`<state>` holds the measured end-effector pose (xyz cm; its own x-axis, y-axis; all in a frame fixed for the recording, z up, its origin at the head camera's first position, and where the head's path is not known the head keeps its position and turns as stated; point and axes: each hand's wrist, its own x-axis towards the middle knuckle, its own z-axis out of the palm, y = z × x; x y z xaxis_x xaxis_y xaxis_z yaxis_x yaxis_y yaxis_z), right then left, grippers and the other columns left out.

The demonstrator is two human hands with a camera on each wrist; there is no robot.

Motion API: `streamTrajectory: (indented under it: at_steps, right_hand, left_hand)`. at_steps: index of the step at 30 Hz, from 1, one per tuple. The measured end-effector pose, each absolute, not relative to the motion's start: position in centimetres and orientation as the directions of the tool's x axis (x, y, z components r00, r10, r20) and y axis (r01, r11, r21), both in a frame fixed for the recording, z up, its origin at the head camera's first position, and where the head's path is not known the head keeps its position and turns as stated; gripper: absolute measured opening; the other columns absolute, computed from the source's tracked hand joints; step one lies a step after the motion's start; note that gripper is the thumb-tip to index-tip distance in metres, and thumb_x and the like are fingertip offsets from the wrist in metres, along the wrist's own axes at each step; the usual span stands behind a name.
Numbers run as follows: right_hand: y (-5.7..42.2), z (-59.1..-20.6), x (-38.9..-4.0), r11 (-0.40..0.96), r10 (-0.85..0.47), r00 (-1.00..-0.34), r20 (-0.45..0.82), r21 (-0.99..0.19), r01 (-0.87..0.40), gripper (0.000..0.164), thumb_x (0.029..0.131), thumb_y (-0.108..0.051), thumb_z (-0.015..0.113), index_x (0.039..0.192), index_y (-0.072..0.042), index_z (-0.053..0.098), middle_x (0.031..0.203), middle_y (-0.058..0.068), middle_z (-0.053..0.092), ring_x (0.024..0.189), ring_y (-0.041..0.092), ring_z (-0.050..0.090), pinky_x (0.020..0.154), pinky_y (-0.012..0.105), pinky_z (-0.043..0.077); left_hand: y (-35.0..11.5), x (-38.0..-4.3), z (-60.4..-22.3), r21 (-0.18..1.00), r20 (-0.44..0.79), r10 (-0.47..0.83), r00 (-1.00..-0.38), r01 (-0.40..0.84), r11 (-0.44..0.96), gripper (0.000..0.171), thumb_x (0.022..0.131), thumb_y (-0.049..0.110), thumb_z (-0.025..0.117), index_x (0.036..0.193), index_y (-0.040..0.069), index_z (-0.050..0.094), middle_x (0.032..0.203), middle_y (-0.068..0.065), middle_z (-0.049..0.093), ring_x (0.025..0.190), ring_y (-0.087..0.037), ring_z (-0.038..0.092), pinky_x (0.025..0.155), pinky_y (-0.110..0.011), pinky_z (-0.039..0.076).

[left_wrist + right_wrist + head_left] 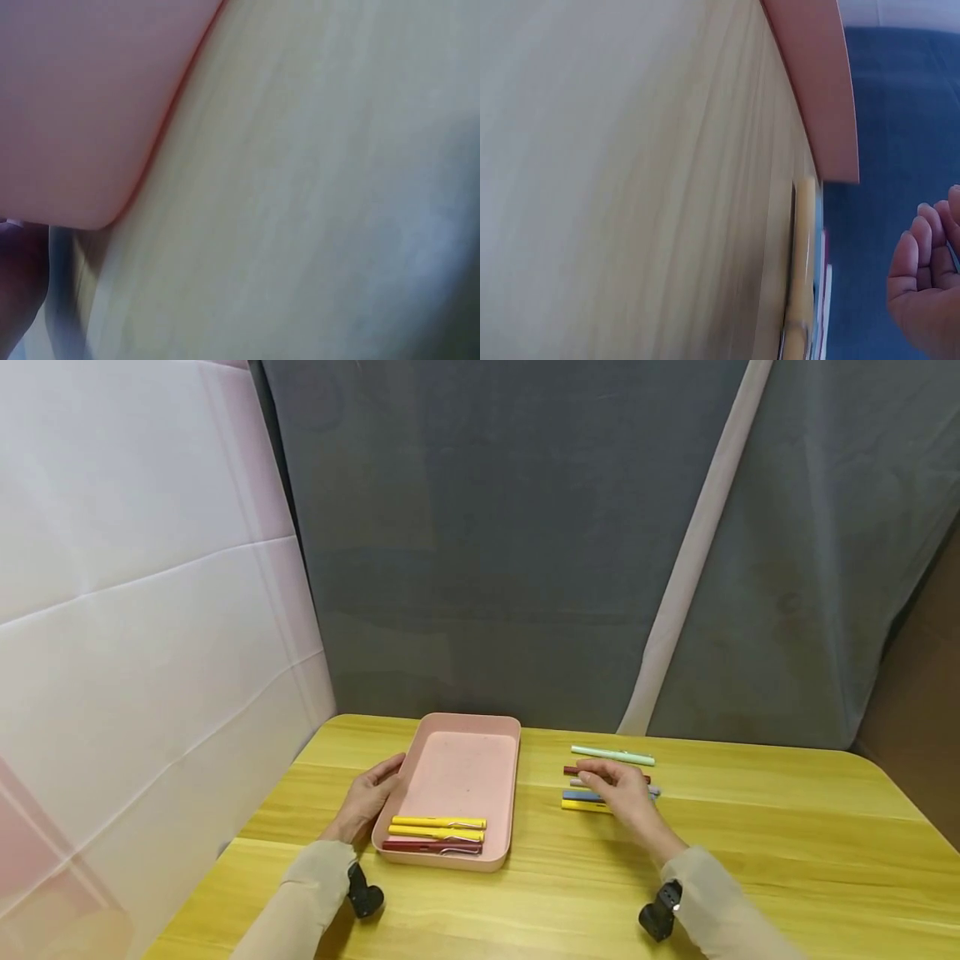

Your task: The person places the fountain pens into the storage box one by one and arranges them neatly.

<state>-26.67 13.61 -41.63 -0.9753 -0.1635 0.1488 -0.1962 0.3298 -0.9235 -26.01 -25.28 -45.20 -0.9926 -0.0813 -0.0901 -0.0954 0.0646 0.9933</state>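
A pink tray holds two yellow pens and a dark red pen at its near end. Against the tray's left outer wall rests my left hand, fingers fairly straight. My right hand hovers over a row of pens on the table, with loosely bent fingers and no pen visible in them. A dark red pen, a grey pen, a blue pen and a yellow pen lie partly hidden under this hand. Beyond them is a light green pen.
The wood-grain table extends to the right of the pens. A grey curtain hangs behind the table's far edge, and a white cloth wall stands along the left. Wrist cameras sit at both sleeves.
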Motion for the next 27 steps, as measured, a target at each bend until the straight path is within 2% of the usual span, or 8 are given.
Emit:
streamTrajectory:
  at_steps: [5, 10, 16, 27]
  right_hand:
    - [16.0, -41.6, -26.6, 0.385, -0.128, -0.974, 0.187, -0.896, -0.222, 0.030, 0.092, -0.019, 0.061, 0.116, -0.001, 0.066, 0.112, 0.016, 0.066, 0.095, 0.010, 0.060, 0.076, 0.019, 0.049]
    - [18.3, -42.0, -26.5, 0.404, -0.113, -0.976, 0.183, -0.889, -0.214, 0.033, 0.092, -0.018, 0.061, 0.118, 0.002, 0.063, 0.111, 0.018, 0.066, 0.085, -0.005, 0.057, 0.074, 0.014, 0.049]
    - [20.2, -42.6, -26.4, 0.446, -0.107, -0.972, 0.210, -0.864, -0.236, 0.029, 0.091, -0.011, 0.062, 0.115, 0.005, 0.064, 0.109, 0.022, 0.066, 0.082, -0.005, 0.056, 0.070, 0.014, 0.049]
    - [22.1, -43.1, -26.1, 0.574, -0.132, -0.973, 0.187, -0.786, -0.229, 0.021, 0.089, -0.007, 0.063, 0.107, 0.004, 0.067, 0.099, 0.016, 0.069, 0.079, 0.004, 0.057, 0.067, 0.020, 0.049]
  left_hand:
    - [-25.0, -26.1, -45.1, 0.990, -0.087, -0.110, -0.990, -0.099, 0.103, 0.048, 0.098, 0.007, 0.045, 0.145, 0.004, 0.035, 0.149, -0.016, 0.034, 0.133, -0.030, 0.037, 0.093, -0.018, 0.045]
    - [-25.0, -26.1, -45.2, 0.987, -0.070, -0.119, -0.990, -0.086, 0.134, 0.047, 0.098, 0.006, 0.044, 0.144, 0.003, 0.036, 0.148, -0.017, 0.036, 0.133, -0.030, 0.037, 0.089, -0.013, 0.044]
    - [-25.0, -25.9, -45.3, 0.989, -0.062, -0.100, -0.993, -0.075, 0.131, 0.047, 0.099, 0.007, 0.044, 0.145, 0.003, 0.035, 0.149, -0.017, 0.034, 0.134, -0.029, 0.035, 0.086, -0.010, 0.042]
    - [-25.0, -25.8, -45.4, 0.989, -0.030, -0.087, -0.996, -0.042, 0.140, 0.048, 0.098, 0.005, 0.047, 0.144, 0.001, 0.035, 0.148, -0.019, 0.035, 0.133, -0.032, 0.037, 0.084, -0.008, 0.043]
